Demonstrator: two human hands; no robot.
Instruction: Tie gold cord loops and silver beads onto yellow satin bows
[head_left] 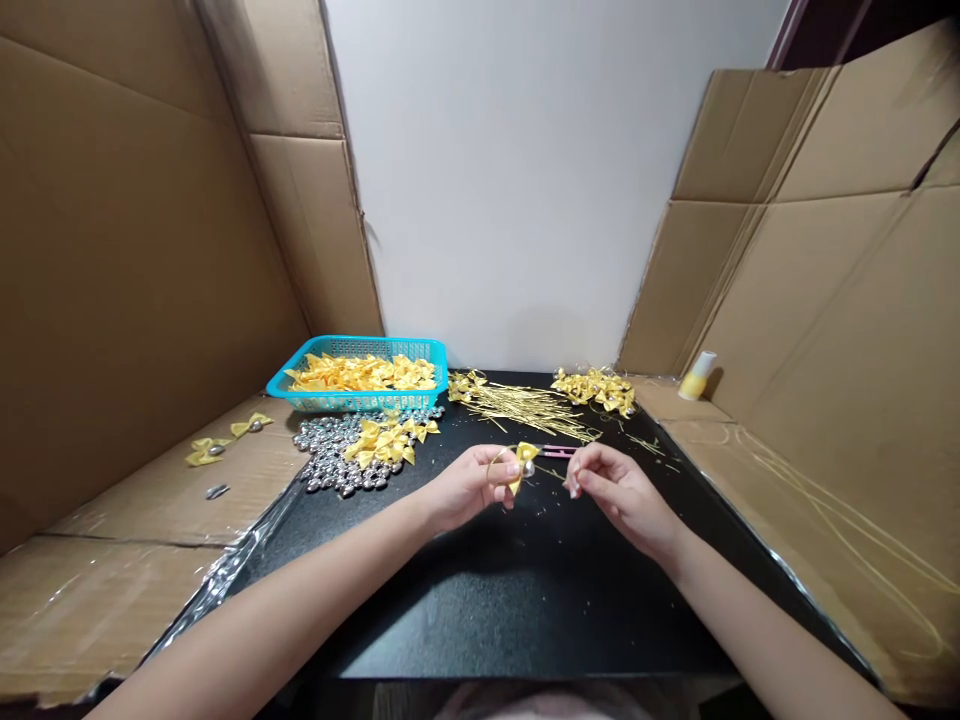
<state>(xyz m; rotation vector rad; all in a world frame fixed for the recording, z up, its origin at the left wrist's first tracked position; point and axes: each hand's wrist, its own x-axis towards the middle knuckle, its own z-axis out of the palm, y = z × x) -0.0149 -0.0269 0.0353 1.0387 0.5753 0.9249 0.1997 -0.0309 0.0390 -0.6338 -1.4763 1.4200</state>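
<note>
My left hand (471, 487) pinches a small yellow ribbon bow (524, 461) with a silver bell on it, a little above the black table (480, 590). A thin gold cord loops from the bow toward my right hand (615, 490), whose fingers are pinched together on the cord's end. Both hands hover near the middle of the table, a few centimetres apart. A pink-handled tool (556, 452) lies on the table just behind them.
A blue basket (300, 383) of yellow bows stands at the back left, with a pile of silver bells (337, 462) and loose bows (386, 441) in front. Gold cords (525, 405) and finished bows (596, 390) lie at the back. Cardboard walls (135, 270) flank both sides; a small bottle (697, 375) stands right.
</note>
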